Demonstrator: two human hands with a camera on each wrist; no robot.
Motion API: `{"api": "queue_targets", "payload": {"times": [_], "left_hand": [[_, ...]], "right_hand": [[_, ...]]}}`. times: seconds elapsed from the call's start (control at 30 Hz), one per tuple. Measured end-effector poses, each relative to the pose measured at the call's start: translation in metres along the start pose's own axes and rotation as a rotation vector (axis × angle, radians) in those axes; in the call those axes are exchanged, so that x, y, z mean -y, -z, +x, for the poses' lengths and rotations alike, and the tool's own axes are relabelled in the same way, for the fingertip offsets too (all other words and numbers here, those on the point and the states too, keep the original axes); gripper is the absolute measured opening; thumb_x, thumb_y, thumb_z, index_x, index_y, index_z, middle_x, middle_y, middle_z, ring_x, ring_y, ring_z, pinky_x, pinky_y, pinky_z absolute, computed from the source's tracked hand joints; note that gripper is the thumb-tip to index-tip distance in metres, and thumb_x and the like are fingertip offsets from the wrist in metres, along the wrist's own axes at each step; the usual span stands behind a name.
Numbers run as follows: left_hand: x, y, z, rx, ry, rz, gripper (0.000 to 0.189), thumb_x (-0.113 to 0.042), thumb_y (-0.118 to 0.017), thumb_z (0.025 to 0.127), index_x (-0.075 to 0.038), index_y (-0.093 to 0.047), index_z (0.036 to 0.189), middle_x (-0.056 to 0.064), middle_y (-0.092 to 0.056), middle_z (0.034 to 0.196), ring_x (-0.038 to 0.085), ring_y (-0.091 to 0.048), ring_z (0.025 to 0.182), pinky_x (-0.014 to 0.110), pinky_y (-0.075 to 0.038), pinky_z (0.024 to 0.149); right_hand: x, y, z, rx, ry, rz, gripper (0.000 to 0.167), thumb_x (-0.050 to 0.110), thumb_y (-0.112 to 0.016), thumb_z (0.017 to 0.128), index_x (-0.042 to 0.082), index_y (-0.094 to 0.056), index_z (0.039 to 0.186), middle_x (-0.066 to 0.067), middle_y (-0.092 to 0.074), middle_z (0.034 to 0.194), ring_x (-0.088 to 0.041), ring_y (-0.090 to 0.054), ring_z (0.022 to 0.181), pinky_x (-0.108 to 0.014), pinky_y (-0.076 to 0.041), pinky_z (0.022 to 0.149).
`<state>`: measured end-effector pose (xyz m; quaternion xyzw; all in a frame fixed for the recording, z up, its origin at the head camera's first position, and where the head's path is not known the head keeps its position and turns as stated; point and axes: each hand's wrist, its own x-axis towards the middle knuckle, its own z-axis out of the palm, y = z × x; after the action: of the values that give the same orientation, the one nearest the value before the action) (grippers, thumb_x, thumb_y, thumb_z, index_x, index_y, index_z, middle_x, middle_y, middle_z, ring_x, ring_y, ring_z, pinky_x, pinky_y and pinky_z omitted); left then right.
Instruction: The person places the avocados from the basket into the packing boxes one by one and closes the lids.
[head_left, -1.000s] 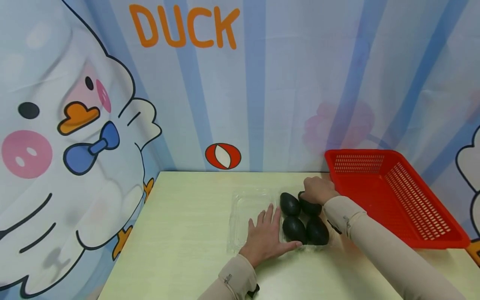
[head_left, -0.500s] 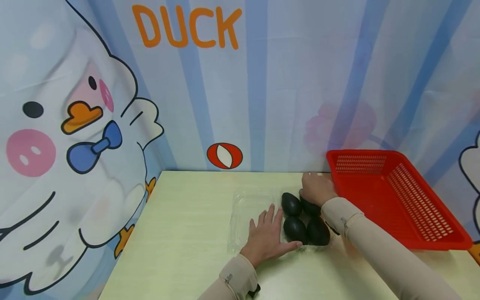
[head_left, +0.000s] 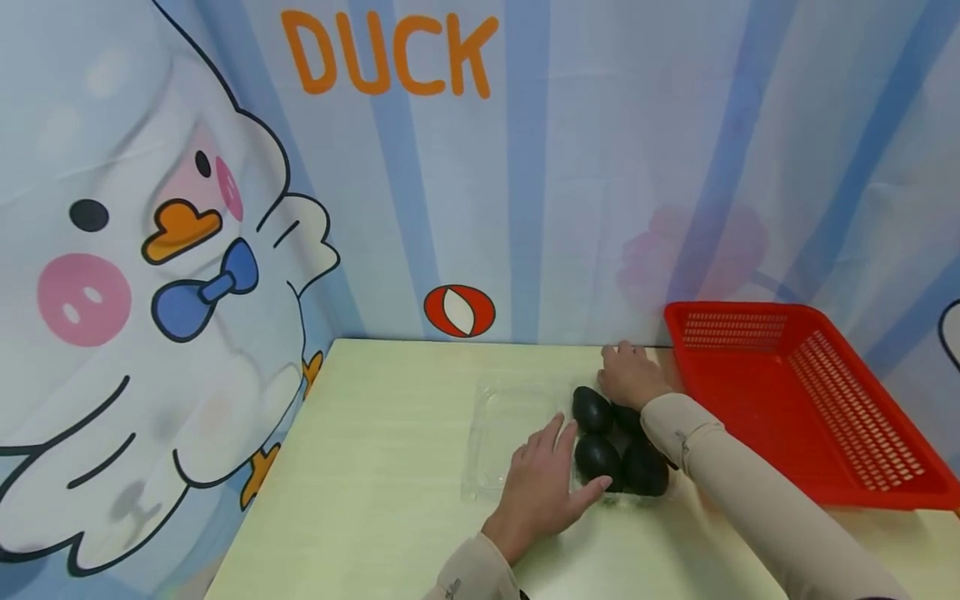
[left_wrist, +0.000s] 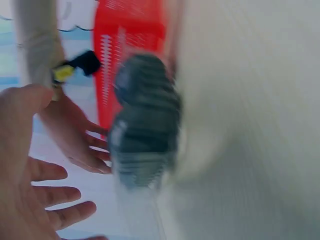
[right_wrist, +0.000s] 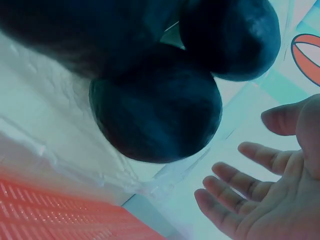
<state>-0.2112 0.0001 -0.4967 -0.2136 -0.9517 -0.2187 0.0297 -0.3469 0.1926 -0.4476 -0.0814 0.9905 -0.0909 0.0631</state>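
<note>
Several dark, egg-shaped avocados [head_left: 597,457] sit close together in one half of a clear plastic clamshell box. Its transparent lid [head_left: 504,429] lies folded open to their left. My left hand [head_left: 542,483] is at the front left of the box, fingers spread and holding nothing; whether it touches the rim I cannot tell. My right hand [head_left: 633,379] is at the back of the box, partly covering the back right avocado [head_left: 626,419]. In the right wrist view, this hand [right_wrist: 272,192] has extended fingers, apart from the nearest avocado [right_wrist: 160,107]. The left wrist view is blurred.
A red plastic basket [head_left: 802,425] with slotted sides stands to the right of the box, close to my right forearm. The pale table [head_left: 375,467] meets a printed cartoon curtain [head_left: 585,167] along its back edge.
My right hand has come off the back right avocado, its fingers straightening toward the back. My left hand has shifted slightly and its fingers have tilted. The head view has turned a little left.
</note>
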Motion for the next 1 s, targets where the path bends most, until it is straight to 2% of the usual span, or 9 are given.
{"api": "queue_targets", "payload": {"times": [0.13, 0.2, 0.27, 0.37, 0.53, 0.7, 0.8, 1.0], "left_hand": [[-0.009, 0.012, -0.02, -0.138, -0.022, -0.15, 0.062, -0.056, -0.054, 0.1, -0.011, -0.056, 0.143, 0.004, -0.058, 0.139, 0.018, -0.058, 0.123, 0.038, -0.053, 0.097], [-0.011, 0.014, -0.029, -0.157, -0.004, -0.233, 0.051, -0.05, -0.057, 0.1, -0.011, -0.063, 0.133, 0.002, -0.063, 0.124, 0.015, -0.063, 0.11, 0.032, -0.056, 0.088], [-0.014, 0.013, -0.037, -0.13, 0.027, -0.316, 0.042, -0.046, -0.06, 0.099, -0.012, -0.067, 0.123, 0.001, -0.065, 0.112, 0.012, -0.064, 0.099, 0.027, -0.055, 0.078], [-0.015, 0.006, -0.045, -0.036, 0.09, -0.447, 0.035, -0.044, -0.063, 0.098, -0.012, -0.07, 0.111, -0.004, -0.064, 0.097, 0.006, -0.063, 0.083, 0.023, -0.051, 0.069], [-0.015, -0.01, -0.051, 0.085, 0.191, -0.616, 0.032, -0.042, -0.066, 0.096, -0.012, -0.072, 0.107, -0.012, -0.062, 0.085, -0.001, -0.058, 0.073, 0.025, -0.05, 0.066], [-0.009, -0.02, -0.049, 0.104, 0.241, -0.641, 0.045, -0.043, -0.062, 0.099, -0.005, -0.067, 0.122, -0.009, -0.069, 0.089, 0.005, -0.063, 0.079, 0.034, -0.054, 0.075], [-0.004, -0.019, -0.046, 0.087, 0.26, -0.616, 0.054, -0.045, -0.059, 0.1, 0.0, -0.063, 0.129, -0.006, -0.07, 0.093, 0.009, -0.065, 0.084, 0.039, -0.054, 0.081], [0.013, -0.011, -0.043, 0.026, 0.305, -0.578, 0.059, -0.046, -0.057, 0.101, 0.004, -0.06, 0.132, -0.002, -0.07, 0.096, 0.014, -0.064, 0.087, 0.044, -0.053, 0.084]], "right_hand": [[-0.007, -0.001, 0.005, 0.037, 0.007, -0.025, 0.046, 0.022, -0.051, 0.104, -0.007, -0.048, 0.139, -0.034, -0.049, 0.139, -0.05, -0.048, 0.122, -0.067, -0.04, 0.105], [-0.009, 0.0, 0.007, 0.056, 0.002, -0.037, 0.045, 0.023, -0.051, 0.104, -0.007, -0.05, 0.137, -0.033, -0.051, 0.137, -0.049, -0.049, 0.12, -0.067, -0.04, 0.104], [-0.012, 0.001, 0.008, 0.071, -0.009, -0.038, 0.044, 0.024, -0.051, 0.104, -0.007, -0.052, 0.135, -0.033, -0.053, 0.135, -0.048, -0.05, 0.118, -0.067, -0.041, 0.103], [-0.016, 0.003, 0.009, 0.092, -0.03, -0.035, 0.043, 0.025, -0.051, 0.104, -0.007, -0.053, 0.133, -0.033, -0.055, 0.133, -0.048, -0.051, 0.116, -0.067, -0.042, 0.102], [-0.02, 0.004, 0.01, 0.132, -0.032, -0.015, 0.04, 0.026, -0.05, 0.104, -0.006, -0.059, 0.126, -0.028, -0.062, 0.121, -0.043, -0.057, 0.103, -0.063, -0.047, 0.096], [-0.019, 0.001, 0.01, 0.199, -0.047, 0.018, 0.035, 0.027, -0.049, 0.105, -0.001, -0.066, 0.118, -0.016, -0.068, 0.1, -0.033, -0.059, 0.088, -0.054, -0.049, 0.086], [-0.017, -0.001, 0.007, 0.222, -0.062, 0.033, 0.034, 0.027, -0.048, 0.105, 0.001, -0.066, 0.115, -0.013, -0.066, 0.093, -0.031, -0.058, 0.085, -0.051, -0.049, 0.082], [-0.009, -0.002, -0.004, 0.21, -0.075, 0.045, 0.029, 0.023, -0.048, 0.104, 0.002, -0.067, 0.101, -0.013, -0.062, 0.083, -0.032, -0.057, 0.077, -0.047, -0.047, 0.073]]}}
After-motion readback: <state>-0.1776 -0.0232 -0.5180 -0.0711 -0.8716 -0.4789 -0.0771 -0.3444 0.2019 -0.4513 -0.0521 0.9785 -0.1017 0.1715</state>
